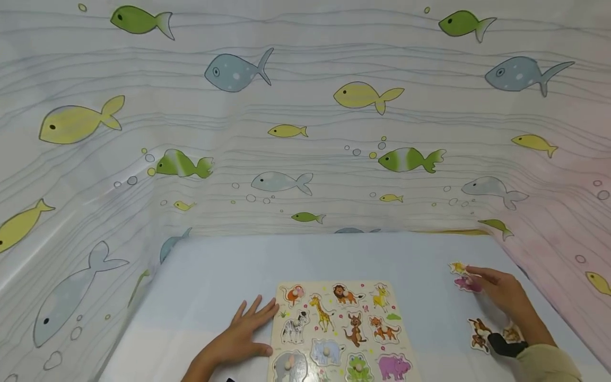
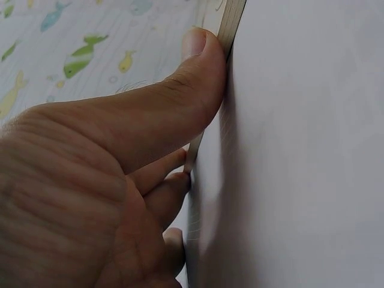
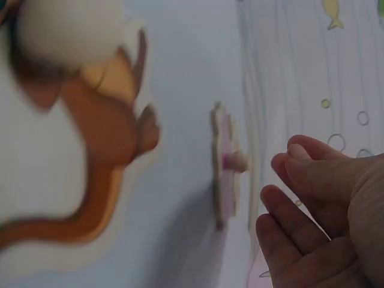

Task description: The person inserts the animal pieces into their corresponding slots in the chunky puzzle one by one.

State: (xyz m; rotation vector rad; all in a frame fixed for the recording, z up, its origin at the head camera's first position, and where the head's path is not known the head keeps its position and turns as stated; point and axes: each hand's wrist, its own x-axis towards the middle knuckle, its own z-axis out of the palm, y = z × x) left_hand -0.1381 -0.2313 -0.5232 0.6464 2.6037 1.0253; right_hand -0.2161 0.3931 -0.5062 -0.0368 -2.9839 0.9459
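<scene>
A wooden peg puzzle board [image 1: 404,339] with animal pictures lies on the table. My left hand [image 1: 241,339] rests beside it, fingers spread, thumb and fingertips against its left edge; the left wrist view shows the thumb [image 2: 204,78] at this edge. My right hand [image 1: 506,300] is over the table's right side, near a yellow animal piece [image 1: 456,268] and a purple hippo piece [image 1: 464,285]. In the right wrist view its fingers [image 3: 282,222] are loosely bent, apart from the hippo's knob [image 3: 239,162], holding nothing. A brown kangaroo piece [image 1: 479,344] lies nearer the wrist.
Another orange-brown piece [image 1: 512,334] is partly hidden by the right wrist and its black strap [image 1: 506,346]. Knobs show on several board animals, such as the zebra [image 1: 294,329] and frog [image 1: 359,369]. Fish-patterned sheeting [image 1: 305,159] encloses the white table [image 1: 215,276].
</scene>
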